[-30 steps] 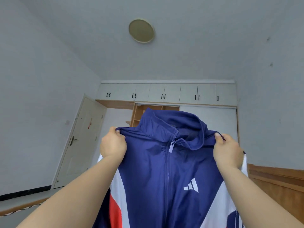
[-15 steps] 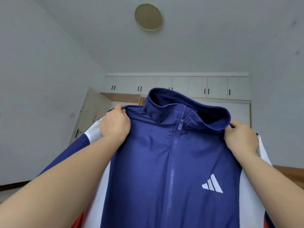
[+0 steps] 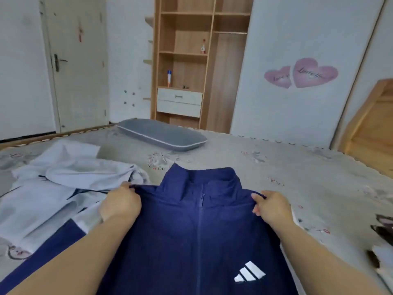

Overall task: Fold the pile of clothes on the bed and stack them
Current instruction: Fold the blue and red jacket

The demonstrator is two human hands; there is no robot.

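At 9 o'clock a crumpled grey garment (image 3: pixel 61 184) lies on the bed (image 3: pixel 308 173), its right edge just beside the left hand (image 3: pixel 121 204). That hand grips the jacket (image 3: pixel 191 237) at its left shoulder seam, fingers curled together over a bunch of cloth, thumb hidden. The jacket, navy and zipped to the collar, fills the view from the centre down to 6 o'clock, front facing up, collar standing toward 12 o'clock; a white three-stripe logo (image 3: pixel 249 271) sits at 5 o'clock. A pillow (image 3: pixel 161 134) lies at 12 o'clock, well apart from the collar, before a wooden shelf (image 3: pixel 185 56). The right hand (image 3: pixel 271 206) pinches the right shoulder seam, thumb on top, fingers curled close beneath. At 3 o'clock a dark-and-white garment (image 3: pixel 382 237) lies at the frame edge.
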